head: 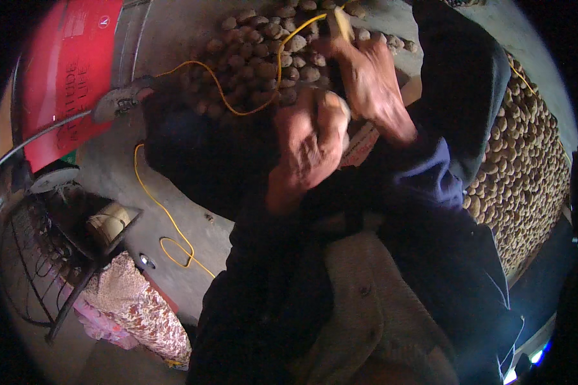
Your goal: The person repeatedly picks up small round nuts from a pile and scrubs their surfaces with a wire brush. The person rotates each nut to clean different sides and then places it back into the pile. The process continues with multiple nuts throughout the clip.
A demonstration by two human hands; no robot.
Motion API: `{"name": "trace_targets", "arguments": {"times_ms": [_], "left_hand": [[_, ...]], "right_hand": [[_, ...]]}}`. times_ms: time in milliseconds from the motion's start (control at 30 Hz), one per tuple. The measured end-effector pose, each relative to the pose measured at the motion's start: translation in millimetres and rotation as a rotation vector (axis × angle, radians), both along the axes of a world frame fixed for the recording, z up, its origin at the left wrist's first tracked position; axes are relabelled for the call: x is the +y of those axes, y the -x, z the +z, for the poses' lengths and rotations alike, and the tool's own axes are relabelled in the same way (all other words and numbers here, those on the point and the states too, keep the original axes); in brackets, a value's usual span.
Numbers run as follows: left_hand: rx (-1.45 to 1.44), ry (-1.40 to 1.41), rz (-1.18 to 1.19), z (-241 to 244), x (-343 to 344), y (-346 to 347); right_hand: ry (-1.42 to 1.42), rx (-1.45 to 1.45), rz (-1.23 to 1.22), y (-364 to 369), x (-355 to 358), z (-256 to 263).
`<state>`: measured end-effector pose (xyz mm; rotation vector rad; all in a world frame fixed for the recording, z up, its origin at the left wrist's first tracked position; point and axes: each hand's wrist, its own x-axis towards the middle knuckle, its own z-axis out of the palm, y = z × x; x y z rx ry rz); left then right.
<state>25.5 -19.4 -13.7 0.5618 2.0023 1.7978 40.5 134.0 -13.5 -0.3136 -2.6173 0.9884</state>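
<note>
My left hand (313, 139) is curled with its knuckles up, low over the near edge of a heap of round brown nuts or tubers (250, 53). A pale edge shows beside its fingers, but what they hold is hidden. My right hand (373, 82), blurred, reaches beyond it at the heap's right side, its fingers closed about a pale yellow, stick-like object (342, 24) that points away from me. Across the heap winds a yellow cord (279, 62), which passes close to this object. Below my hands, between my dark-clad legs, lies a printed piece of cardboard (361, 144).
A larger spread of the same brown pieces (520, 178) covers the floor at right. At left are a red panel (72, 62) bearing writing, a beige container (108, 222) on a dark stand, patterned fabric (144, 313) and a loop of yellow cord (178, 250) on concrete.
</note>
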Motion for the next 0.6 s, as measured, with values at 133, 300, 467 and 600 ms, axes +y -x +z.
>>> {"name": "trace_targets", "arguments": {"times_ms": [133, 300, 467, 600], "left_hand": [[-0.280, -0.412, -0.128, 38, 35, -11], [-0.742, -0.468, -0.176, 36, 1, 32], [-0.710, -0.544, -0.105, 32, 6, 33], [-0.585, -0.360, 0.069, 27, 5, 35]], "right_hand": [[-0.004, 0.079, -0.102, 2, 16, -27], [1.362, -0.039, -0.303, 8, 1, -10], [1.294, -0.012, -0.212, -11, 0, 17], [1.328, -0.099, -0.006, -21, -5, 52]]}}
